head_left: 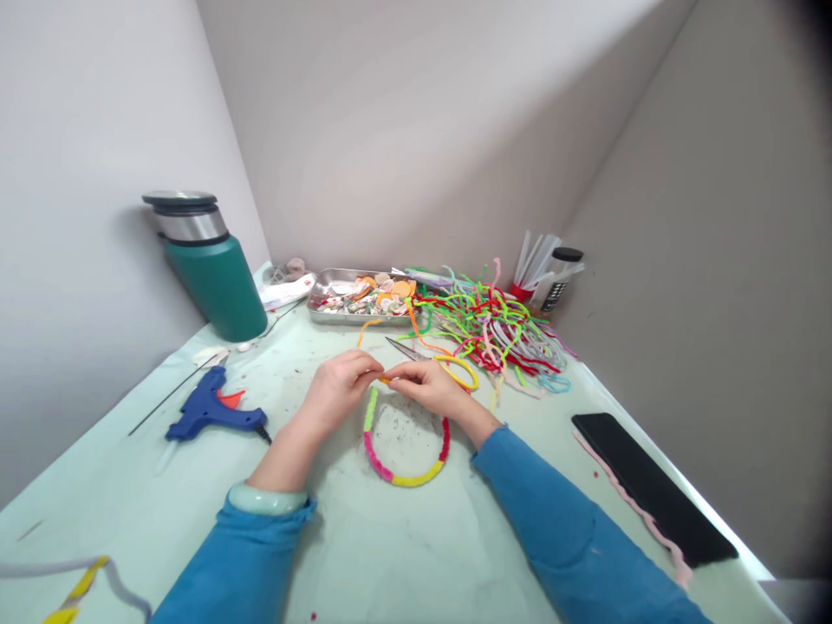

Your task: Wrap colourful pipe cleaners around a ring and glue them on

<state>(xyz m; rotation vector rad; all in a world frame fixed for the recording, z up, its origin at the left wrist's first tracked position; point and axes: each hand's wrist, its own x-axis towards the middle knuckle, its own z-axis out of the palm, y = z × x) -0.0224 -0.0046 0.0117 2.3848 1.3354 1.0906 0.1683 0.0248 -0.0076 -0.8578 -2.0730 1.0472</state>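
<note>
My left hand (341, 381) and my right hand (430, 386) meet above the middle of the table, fingertips pinched together. Between them shows a short bit of orange pipe cleaner (384, 379); an orange strand (367, 330) sticks up behind my left hand. Just below lies a curved, fuzzy pipe-cleaner ring (418, 480) with lime, pink, yellow and red sections. Its top is covered by my hands, so I cannot tell whether the orange bit joins it. Scissors with yellow handles (469, 374) lie behind my right hand, partly hidden by it.
A blue glue gun (217, 409) and a green bottle (217, 290) are at left. Behind stands a metal tray (351, 319) of buttons, beside a tangled pipe-cleaner heap (487, 316). A black-lidded jar (555, 277) is at back right, a black slab (656, 490) at right.
</note>
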